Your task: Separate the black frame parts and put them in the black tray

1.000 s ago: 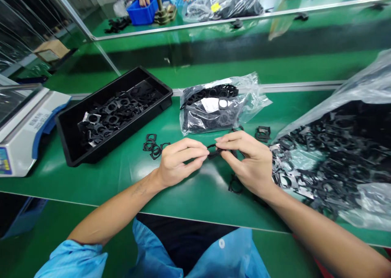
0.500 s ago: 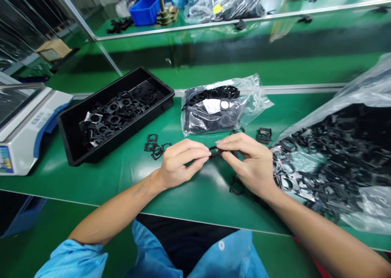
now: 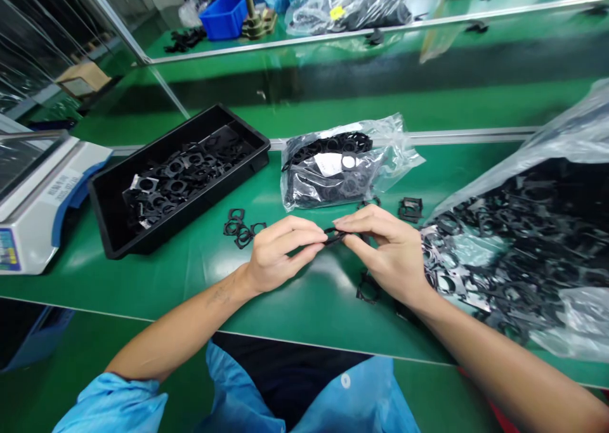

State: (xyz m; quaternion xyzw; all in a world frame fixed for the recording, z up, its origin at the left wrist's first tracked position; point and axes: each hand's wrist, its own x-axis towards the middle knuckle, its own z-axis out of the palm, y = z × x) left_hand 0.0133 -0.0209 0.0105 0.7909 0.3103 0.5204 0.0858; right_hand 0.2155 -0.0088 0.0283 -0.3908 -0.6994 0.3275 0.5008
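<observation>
A small black plastic ring-shaped part (image 3: 334, 236) is pinched between my two hands above the green table. The fingertips of my left hand (image 3: 280, 252) close on its left edge. My right hand (image 3: 385, 246) grips its right edge with thumb and forefinger. Loose black ring parts (image 3: 243, 230) lie to the left of my left hand. Another black ring part (image 3: 368, 288) rests just below my right hand, partly covered by it. Beyond the right hand sits a square black part (image 3: 410, 210).
A black tray (image 3: 107, 227) of similar parts stands at left, beside a scale (image 3: 47, 198). A clear bag (image 3: 333, 170) of parts lies ahead. A large open bag (image 3: 585, 322) spills parts on the right. A co-worker's blue sleeve (image 3: 280, 0) shows beyond the partition.
Both hands stay almost in place, the ring-shaped part tilting slightly between the fingertips. Across the partition, the co-worker has shifted a little.
</observation>
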